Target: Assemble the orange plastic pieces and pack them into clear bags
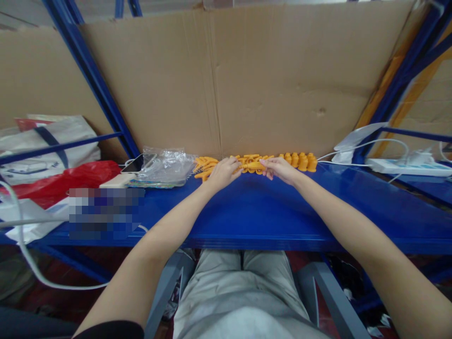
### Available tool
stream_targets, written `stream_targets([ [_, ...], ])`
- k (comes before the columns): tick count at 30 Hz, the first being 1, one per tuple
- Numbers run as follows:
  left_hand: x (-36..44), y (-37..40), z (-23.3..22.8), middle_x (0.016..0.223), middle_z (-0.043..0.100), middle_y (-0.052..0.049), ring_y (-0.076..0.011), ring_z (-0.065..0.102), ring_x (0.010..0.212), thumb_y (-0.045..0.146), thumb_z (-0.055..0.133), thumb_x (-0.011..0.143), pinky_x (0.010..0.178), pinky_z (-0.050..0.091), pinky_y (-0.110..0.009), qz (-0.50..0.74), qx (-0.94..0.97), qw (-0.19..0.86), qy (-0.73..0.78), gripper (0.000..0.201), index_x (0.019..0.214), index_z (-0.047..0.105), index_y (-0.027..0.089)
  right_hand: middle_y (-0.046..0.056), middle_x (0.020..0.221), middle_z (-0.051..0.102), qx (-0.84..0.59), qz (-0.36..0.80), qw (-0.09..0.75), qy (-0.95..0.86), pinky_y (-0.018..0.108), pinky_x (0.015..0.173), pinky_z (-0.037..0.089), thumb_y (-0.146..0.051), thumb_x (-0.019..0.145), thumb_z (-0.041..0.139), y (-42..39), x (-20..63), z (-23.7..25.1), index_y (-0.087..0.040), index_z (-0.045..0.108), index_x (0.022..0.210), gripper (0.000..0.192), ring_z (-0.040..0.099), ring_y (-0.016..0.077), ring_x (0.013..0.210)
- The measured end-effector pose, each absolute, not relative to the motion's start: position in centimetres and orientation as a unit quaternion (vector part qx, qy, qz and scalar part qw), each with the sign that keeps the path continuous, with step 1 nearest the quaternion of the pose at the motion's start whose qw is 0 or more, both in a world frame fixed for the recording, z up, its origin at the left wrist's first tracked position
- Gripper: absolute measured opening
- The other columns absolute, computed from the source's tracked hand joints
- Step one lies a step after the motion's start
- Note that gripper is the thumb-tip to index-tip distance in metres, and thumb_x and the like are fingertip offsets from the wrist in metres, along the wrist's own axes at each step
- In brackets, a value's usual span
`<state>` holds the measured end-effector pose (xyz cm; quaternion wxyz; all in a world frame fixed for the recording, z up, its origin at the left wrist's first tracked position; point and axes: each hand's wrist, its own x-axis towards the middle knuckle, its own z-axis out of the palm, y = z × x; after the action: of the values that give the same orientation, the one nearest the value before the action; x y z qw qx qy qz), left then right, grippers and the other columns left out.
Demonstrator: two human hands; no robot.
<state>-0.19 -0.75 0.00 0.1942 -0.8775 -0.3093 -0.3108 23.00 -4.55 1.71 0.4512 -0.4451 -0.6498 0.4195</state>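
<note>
At the back of the blue table, my left hand [224,173] is closed with its fingertips at the left end of an elongated yellow plastic piece [252,165]. The other end of this piece sits between the thumb and fingers of my right hand [281,170]. Behind and around it lie other small yellow plastic parts, some of them ring-shaped. A pile of slender yellow parts [205,164] is just left of my left hand. Several rounded yellow pieces [302,161] stand in rows right of my right hand. Fine details are too small to make out.
The blue table [261,214] backs onto a cardboard panel [268,80]. Clear plastic bags [165,167], a phone [139,163] and a red bag [70,181] lie left. White cables run to a power strip [409,167] at right. Blue posts [95,80] frame the panel.
</note>
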Motion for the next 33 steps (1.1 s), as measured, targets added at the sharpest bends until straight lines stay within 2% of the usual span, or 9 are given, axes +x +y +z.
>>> stream_targets([
  [3,-0.3,-0.9,0.2,0.098,0.066,-0.011,-0.0227,0.062,0.091,0.027,0.052,0.095,0.083,0.049,-0.035,-0.305,-0.876,0.206,-0.313,0.022,0.1,0.071,0.015,0.002,0.058,0.062,-0.443,0.445,0.454,-0.631,0.019,0.04,0.039,-0.044,0.09,0.066,-4.4,22.9,1.6,-0.016,0.062,0.07,0.035,0.049,0.0067,0.042],
  [6,-0.4,-0.8,0.3,0.098,0.066,-0.011,-0.0226,0.063,0.091,0.027,0.054,0.094,0.083,0.049,-0.035,-0.305,-0.878,0.202,-0.31,0.021,0.097,0.072,0.016,0.005,0.07,0.068,-0.454,0.419,0.433,-0.656,0.021,0.045,0.044,-0.047,0.091,0.063,-4.0,23.1,1.2,-0.017,0.064,0.08,0.032,0.057,0.0096,0.05],
  [8,-0.4,-0.7,0.3,0.095,0.067,-0.009,-0.0217,0.063,0.09,0.028,0.057,0.093,0.082,0.049,-0.033,-0.304,-0.881,0.188,-0.309,0.018,0.095,0.072,0.018,0.007,0.084,0.071,-0.463,0.342,0.432,-0.694,0.024,0.054,0.05,-0.048,0.09,0.064,-3.7,23.1,0.8,-0.018,0.066,0.09,0.03,0.065,0.0142,0.064],
  [10,-0.4,-0.6,0.3,0.093,0.068,-0.009,-0.021,0.064,0.088,0.027,0.06,0.092,0.081,0.049,-0.032,-0.302,-0.884,0.171,-0.312,0.016,0.093,0.072,0.018,0.009,0.101,0.072,-0.449,0.221,0.446,-0.742,0.032,0.073,0.055,-0.047,0.086,0.068,-3.5,23.1,0.3,-0.021,0.068,0.101,0.03,0.069,0.021,0.088],
  [12,-0.4,-0.5,0.2,0.092,0.068,-0.009,-0.0209,0.065,0.087,0.025,0.061,0.091,0.08,0.05,-0.032,-0.303,-0.885,0.158,-0.316,0.015,0.091,0.073,0.016,0.01,0.117,0.069,-0.418,0.1,0.437,-0.79,0.04,0.093,0.051,-0.044,0.081,0.075,-3.4,23.1,-0.1,-0.024,0.068,0.109,0.035,0.064,0.0271,0.111],
  [14,-0.3,-0.4,0.2,0.091,0.069,-0.01,-0.0209,0.065,0.086,0.025,0.062,0.091,0.079,0.05,-0.032,-0.304,-0.886,0.154,-0.315,0.015,0.09,0.073,0.015,0.011,0.124,0.067,-0.398,0.007,0.402,-0.825,0.047,0.102,0.044,-0.042,0.08,0.076,-3.4,23.2,-0.4,-0.025,0.068,0.114,0.038,0.058,0.0307,0.121],
  [18,-0.2,-0.7,0.4,0.089,0.069,-0.008,-0.0194,0.066,0.085,0.026,0.061,0.092,0.078,0.05,-0.03,-0.304,-0.889,0.161,-0.302,0.016,0.09,0.073,0.015,0.016,0.121,0.067,-0.39,-0.126,0.357,-0.84,0.049,0.095,0.047,-0.037,0.092,0.062,-3.2,23.4,-0.9,-0.02,0.066,0.118,0.031,0.061,0.0316,0.113],
  [21,-0.1,-0.9,0.5,0.09,0.07,-0.008,-0.0193,0.066,0.086,0.026,0.06,0.093,0.078,0.049,-0.03,-0.304,-0.89,0.166,-0.296,0.017,0.092,0.073,0.015,0.018,0.119,0.067,-0.376,-0.176,0.343,-0.843,0.047,0.09,0.05,-0.037,0.096,0.055,-3.0,23.5,-1.2,-0.018,0.064,0.119,0.032,0.062,0.0313,0.11],
  [33,0.1,-0.9,0.2,0.096,0.07,-0.01,-0.0211,0.065,0.092,0.027,0.056,0.095,0.083,0.05,-0.032,-0.298,-0.886,0.174,-0.311,0.02,0.096,0.072,0.014,0.017,0.114,0.07,-0.37,-0.138,0.326,-0.859,0.048,0.09,0.051,-0.033,0.094,0.055,-2.7,23.7,-0.5,-0.016,0.066,0.117,0.031,0.064,0.0308,0.106],
])
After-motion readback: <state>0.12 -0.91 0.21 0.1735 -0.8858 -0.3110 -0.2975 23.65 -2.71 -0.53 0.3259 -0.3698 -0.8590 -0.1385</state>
